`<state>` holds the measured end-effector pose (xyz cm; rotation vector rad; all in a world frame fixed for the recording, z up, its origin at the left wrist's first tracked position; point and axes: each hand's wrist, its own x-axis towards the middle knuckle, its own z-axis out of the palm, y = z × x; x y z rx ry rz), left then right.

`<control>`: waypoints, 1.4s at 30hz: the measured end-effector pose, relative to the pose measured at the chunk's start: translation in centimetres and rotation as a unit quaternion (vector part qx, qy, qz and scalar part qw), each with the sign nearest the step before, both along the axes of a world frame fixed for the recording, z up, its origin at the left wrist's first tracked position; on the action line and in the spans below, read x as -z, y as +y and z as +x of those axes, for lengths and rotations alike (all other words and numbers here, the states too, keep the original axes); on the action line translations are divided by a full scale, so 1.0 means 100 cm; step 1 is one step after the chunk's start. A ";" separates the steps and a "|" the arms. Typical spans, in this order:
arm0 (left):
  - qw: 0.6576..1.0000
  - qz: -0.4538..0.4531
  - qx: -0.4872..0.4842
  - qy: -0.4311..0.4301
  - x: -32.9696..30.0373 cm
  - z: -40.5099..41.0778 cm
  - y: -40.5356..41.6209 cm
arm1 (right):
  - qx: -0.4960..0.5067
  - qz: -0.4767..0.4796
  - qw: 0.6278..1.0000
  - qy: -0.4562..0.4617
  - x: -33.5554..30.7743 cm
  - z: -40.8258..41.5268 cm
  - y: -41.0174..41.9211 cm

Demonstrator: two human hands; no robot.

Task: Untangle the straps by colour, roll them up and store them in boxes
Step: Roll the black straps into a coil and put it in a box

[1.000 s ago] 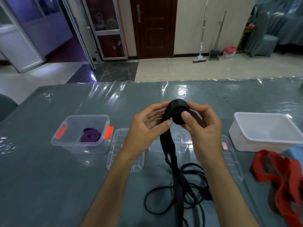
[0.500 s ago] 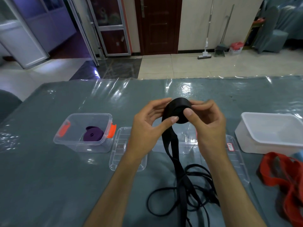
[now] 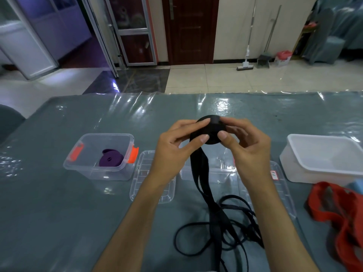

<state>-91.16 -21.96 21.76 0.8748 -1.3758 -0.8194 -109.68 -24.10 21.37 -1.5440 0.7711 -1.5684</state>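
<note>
Head view. Your left hand [image 3: 172,152] and right hand [image 3: 245,148] meet above the table [image 3: 59,213], both grasping the black strap [image 3: 211,130] where it is wound into a tight roll. Your left thumb and fingers curl round the roll's left side; your right thumb presses on its near face while the right fingers wrap the far side. From the roll the unwound part of the strap hangs down between your wrists and ends in loose loops lying on the table near your forearms.

To the left stands a clear box with orange latches [image 3: 102,156], holding a rolled purple strap [image 3: 110,160]. Just beside it lies a clear lid [image 3: 141,183], partly under your left forearm. A second clear box [image 3: 220,171] sits behind your hands, largely hidden by them, with another clear lid [image 3: 282,193] to its right. At far right stands a white box [image 3: 322,160], and in front of it the red strap [image 3: 337,213] lies in a loose heap on the table.
</note>
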 end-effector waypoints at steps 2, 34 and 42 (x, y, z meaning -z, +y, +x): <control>1.000 -0.001 -0.005 0.006 0.000 0.003 0.001 | -0.012 0.008 1.000 0.013 0.000 0.000 0.001; 0.997 -0.040 -0.029 0.063 -0.031 0.007 -0.023 | -0.027 0.037 0.997 -0.058 -0.050 0.023 -0.019; 0.993 -0.051 -0.060 0.092 -0.047 0.014 -0.033 | -0.029 0.060 0.997 -0.042 -0.060 0.024 -0.030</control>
